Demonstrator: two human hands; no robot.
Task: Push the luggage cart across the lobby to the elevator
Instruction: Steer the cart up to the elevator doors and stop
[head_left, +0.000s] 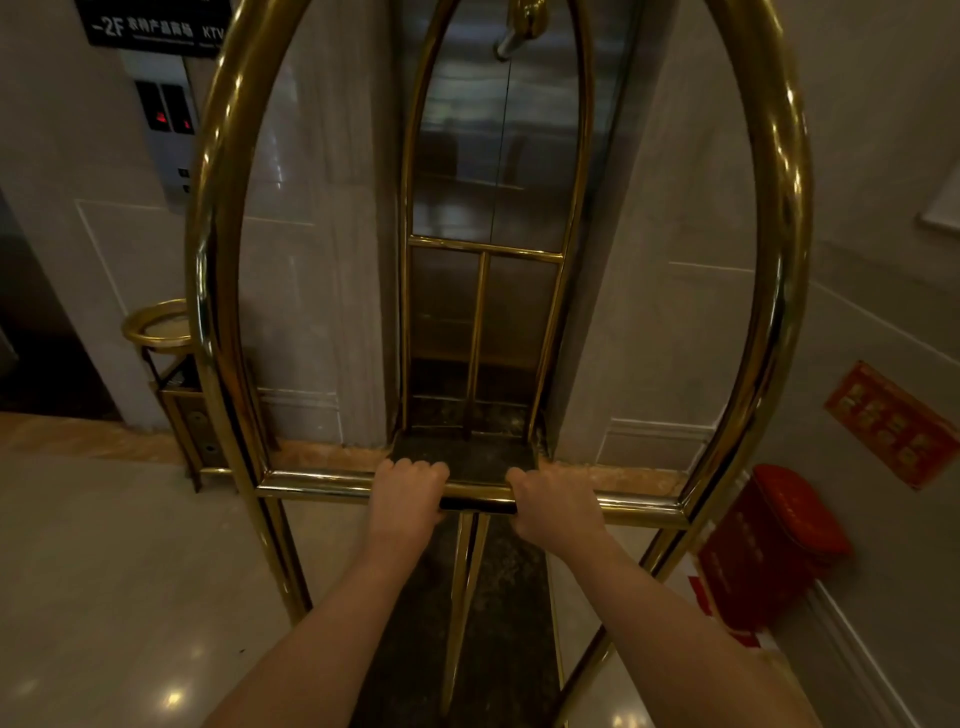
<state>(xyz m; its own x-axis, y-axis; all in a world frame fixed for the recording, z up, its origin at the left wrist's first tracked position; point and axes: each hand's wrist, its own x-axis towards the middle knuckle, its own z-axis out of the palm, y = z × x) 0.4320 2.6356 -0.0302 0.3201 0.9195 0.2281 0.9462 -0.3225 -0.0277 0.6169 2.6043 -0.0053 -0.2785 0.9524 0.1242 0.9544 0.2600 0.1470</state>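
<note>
1. Our two bare forearms reach forward from the bottom of the view, nearest to us, over a pale glossy floor (104, 597).
2. Our left hand (408, 491) is curled over the horizontal push bar (317, 486), fingers wrapped across its top.
3. Our right hand (550, 504) grips the same bar just beside the left one, with a short stretch of bar showing between them.
4. We hold the luggage cart (218, 270) directly ahead of us; its brass arch rises on both sides of the view, and a second, narrower arch stands at the far end.
5. We see the cart's dark deck (467, 457) running away from the bar, with nothing resting on it.
6. Beyond the far arch stand the elevator doors (467, 156), closed, their centre seam visible; the cart's front end is near them.
7. To the left of the doors we see a call panel (169, 119) with red lit indicators, and a dark floor sign (156, 23) above it.
8. A brass ashtray stand (161, 332) sits against the wall at left, just beside the cart.
9. A red bin (774, 540) stands near the right wall.
</note>
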